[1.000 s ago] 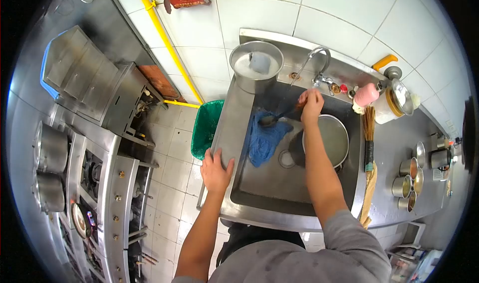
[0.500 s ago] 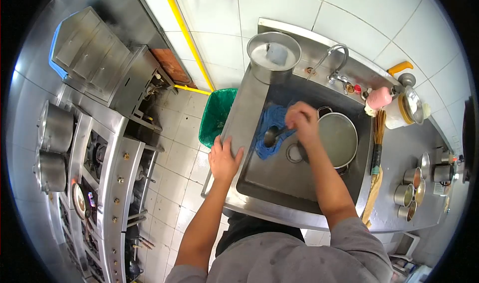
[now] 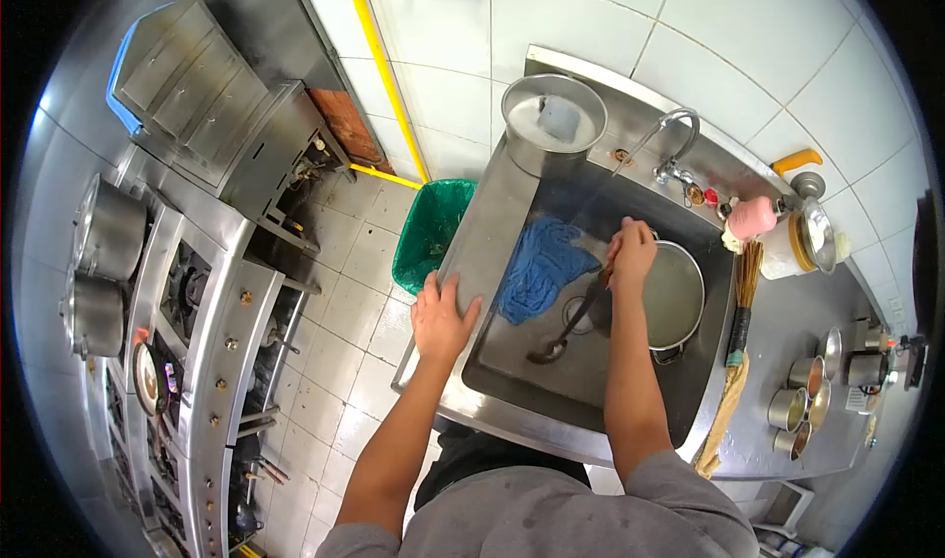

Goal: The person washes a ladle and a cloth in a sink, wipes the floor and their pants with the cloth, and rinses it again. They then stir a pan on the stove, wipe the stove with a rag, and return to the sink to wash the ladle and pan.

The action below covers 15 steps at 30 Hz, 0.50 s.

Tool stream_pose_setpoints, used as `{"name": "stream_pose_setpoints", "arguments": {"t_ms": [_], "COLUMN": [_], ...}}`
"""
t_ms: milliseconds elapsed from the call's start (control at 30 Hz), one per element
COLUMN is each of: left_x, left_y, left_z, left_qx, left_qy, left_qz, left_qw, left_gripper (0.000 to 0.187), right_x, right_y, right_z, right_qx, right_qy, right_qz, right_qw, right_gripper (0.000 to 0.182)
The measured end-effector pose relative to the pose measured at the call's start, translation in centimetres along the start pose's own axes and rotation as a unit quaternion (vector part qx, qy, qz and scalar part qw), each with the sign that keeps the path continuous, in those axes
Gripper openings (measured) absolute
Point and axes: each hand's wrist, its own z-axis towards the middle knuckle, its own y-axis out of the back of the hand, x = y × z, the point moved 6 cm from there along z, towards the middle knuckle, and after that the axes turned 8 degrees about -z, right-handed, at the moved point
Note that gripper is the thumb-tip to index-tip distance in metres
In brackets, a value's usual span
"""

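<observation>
My left hand lies flat with its fingers spread on the steel ledge left of the sink. My right hand is closed round the handle of a ladle, whose bowl points down toward the sink floor. Left of that hand, a wet blue cloth lies bunched in the sink. A pot of cloudy liquid stands in the sink just right of my right hand, partly hidden by my forearm.
A tall pot stands behind the ledge, near the faucet. The green-lined bin is on the floor at left. Right of the sink lie a brush and small metal cups. A stove runs along the left.
My right hand has moved right toward the pot, and the ladle's bowl has come off the blue cloth, down toward the near side of the sink. My left hand stays on the ledge.
</observation>
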Motion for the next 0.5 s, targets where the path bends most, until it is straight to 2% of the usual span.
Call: {"name": "stream_pose_setpoints", "arguments": {"t_ms": [33,67,133,167,233,267,333,367,433,500], "left_x": [0.1,0.1,0.0,-0.1,0.0,0.2,0.2,-0.1,0.0,0.1], "left_y": [0.0,0.1,0.0,-0.1,0.0,-0.1,-0.2,-0.2,0.1,0.1], "left_z": [-0.3,-0.4,-0.2,-0.2,-0.2,-0.2,-0.3,-0.3,-0.2,-0.2], "left_qx": [0.0,0.003,0.007,0.006,0.001,0.006,0.01,0.009,0.012,0.009], "left_qy": [-0.007,-0.01,-0.003,-0.007,-0.009,-0.01,-0.005,-0.007,0.002,0.0], "left_qz": [0.002,0.003,0.0,-0.001,0.005,0.006,-0.001,-0.005,0.003,-0.001], "left_qw": [1.0,1.0,1.0,1.0,1.0,1.0,1.0,1.0,1.0,1.0], "left_gripper": [0.057,0.057,0.057,0.057,0.057,0.057,0.057,0.057,0.057,0.057], "right_x": [-0.9,-1.4,-1.2,-0.6,2.0,3.2,7.5,8.8,11.4,11.4], "right_y": [1.4,1.6,2.3,2.0,0.6,-0.1,-1.1,-0.7,-1.5,-1.2], "right_z": [1.1,2.3,5.1,6.1,7.5,7.7,7.1,6.8,5.4,3.4], "right_qx": [-0.073,-0.077,-0.149,-0.151,-0.139,-0.143,-0.096,-0.097,-0.005,0.012], "right_qy": [-0.002,-0.003,0.017,0.02,0.085,0.082,0.172,0.176,0.229,0.239], "right_qz": [0.029,0.03,0.154,0.156,0.161,0.16,0.141,0.139,0.183,0.154], "right_qw": [0.997,0.997,0.977,0.976,0.974,0.973,0.97,0.97,0.956,0.959], "right_gripper": [0.028,0.028,0.026,0.026,0.023,0.023,0.024,0.024,0.024,0.023]}}
